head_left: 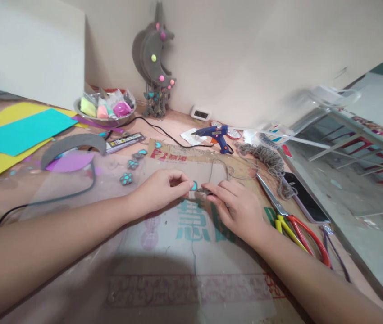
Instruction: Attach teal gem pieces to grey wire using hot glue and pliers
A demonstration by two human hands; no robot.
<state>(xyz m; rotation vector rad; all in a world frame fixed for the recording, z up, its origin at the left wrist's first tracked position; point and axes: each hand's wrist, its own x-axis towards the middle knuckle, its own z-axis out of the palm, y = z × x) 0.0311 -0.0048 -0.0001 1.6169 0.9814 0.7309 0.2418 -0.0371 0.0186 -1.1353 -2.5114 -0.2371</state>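
Between my hands is a small turquoise piece (pixel 194 185) with a grey edge. My left hand (pixel 161 191) pinches its left side between thumb and forefinger. The fingers of my right hand (pixel 237 202) are closed on a strand of grey yarn (pixel 202 191) right beside the piece; the fingers partly hide it. A loop of the strand rises behind the right hand toward a tangled yarn bundle (pixel 262 159). Left of my hands lie several small grey-and-turquoise ornaments, among them a flower-shaped one (pixel 126 178).
Red-and-yellow-handled scissors (pixel 293 225) and a phone (pixel 308 198) lie at the right. A blue glue gun (pixel 215 135) stands behind my hands. At the back are a metal bowl (pixel 105 120) of coloured packets and a grey moon decoration (pixel 154 58). Coloured sheets (pixel 25 130) lie left.
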